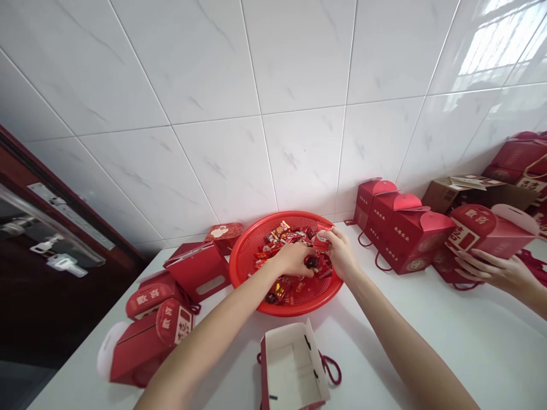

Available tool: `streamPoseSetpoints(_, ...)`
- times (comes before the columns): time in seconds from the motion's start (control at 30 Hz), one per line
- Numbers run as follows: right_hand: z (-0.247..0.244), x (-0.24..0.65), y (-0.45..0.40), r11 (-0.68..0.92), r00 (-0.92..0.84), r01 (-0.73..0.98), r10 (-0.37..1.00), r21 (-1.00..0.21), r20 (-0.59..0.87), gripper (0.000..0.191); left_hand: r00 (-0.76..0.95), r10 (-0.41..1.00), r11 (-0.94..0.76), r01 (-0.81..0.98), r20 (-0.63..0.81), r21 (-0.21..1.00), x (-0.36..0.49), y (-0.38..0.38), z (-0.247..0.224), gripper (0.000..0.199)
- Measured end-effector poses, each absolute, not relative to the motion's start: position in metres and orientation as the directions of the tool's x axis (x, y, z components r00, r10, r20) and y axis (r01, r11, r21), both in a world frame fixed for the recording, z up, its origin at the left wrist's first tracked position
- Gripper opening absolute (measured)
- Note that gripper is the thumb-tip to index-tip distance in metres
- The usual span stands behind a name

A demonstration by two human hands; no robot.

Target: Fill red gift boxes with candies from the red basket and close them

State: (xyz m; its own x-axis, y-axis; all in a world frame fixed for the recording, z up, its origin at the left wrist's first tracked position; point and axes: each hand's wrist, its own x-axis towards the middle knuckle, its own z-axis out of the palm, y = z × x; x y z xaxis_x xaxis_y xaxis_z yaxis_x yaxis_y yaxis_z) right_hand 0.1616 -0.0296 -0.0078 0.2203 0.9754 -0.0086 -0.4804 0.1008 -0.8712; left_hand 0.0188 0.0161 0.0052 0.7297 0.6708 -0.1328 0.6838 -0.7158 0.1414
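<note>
A round red plastic basket [243,285] holds many small wrapped candies [280,287], mostly red. My left hand [296,259] reaches down into the candies, its fingers curled among them; what they hold is hidden. At the basket's right side, my right hand [339,250] grips a small red packet [321,240] between thumb and fingers. Nearer to me, an open red box [293,367] with a white inside and dark red cord handles stands on the white table [367,341]; I see nothing inside it.
Red gift boxes [149,336] lie left of the basket. More red boxes [399,233] stand in a row at the right, by a cardboard box [444,196]. Another person's hand [491,267] touches a box at far right. A tiled wall [299,159] rises behind.
</note>
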Motion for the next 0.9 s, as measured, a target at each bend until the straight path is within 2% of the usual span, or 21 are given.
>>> streamPoseSetpoints(0.1,-0.006,0.161,-0.030,0.111,0.236,-0.497,0.972,-0.861,-0.011,0.029,0.671,0.741,-0.659,0.721,0.018,0.215,0.012,0.020,0.010,0.039)
streamPoseSetpoints(0.2,-0.004,0.160,-0.031,0.128,0.253,-0.500,0.967,-0.856,-0.003,0.028,0.604,0.792,-0.604,0.752,0.089,0.264,0.005,0.025,0.008,0.036)
streamPoseSetpoints(0.4,-0.004,0.161,-0.030,0.116,0.241,-0.491,0.970,-0.864,-0.007,0.028,0.573,0.817,-0.555,0.753,0.061,0.353,-0.005,0.041,-0.008,0.051)
streamPoseSetpoints(0.57,-0.005,0.161,-0.029,0.104,0.230,-0.504,0.973,-0.857,-0.017,0.029,0.565,0.821,-0.530,0.705,0.077,0.472,-0.008,0.048,-0.012,0.038)
streamPoseSetpoints(0.8,-0.005,0.160,-0.028,0.107,0.216,-0.515,0.976,-0.850,-0.008,0.026,0.535,0.838,-0.514,0.704,0.110,0.490,-0.010,0.046,-0.009,0.022)
streamPoseSetpoints(0.9,-0.006,0.160,-0.027,0.104,0.218,-0.519,0.976,-0.849,-0.014,0.026,0.530,0.840,-0.510,0.699,0.116,0.501,-0.011,0.045,-0.006,0.021)
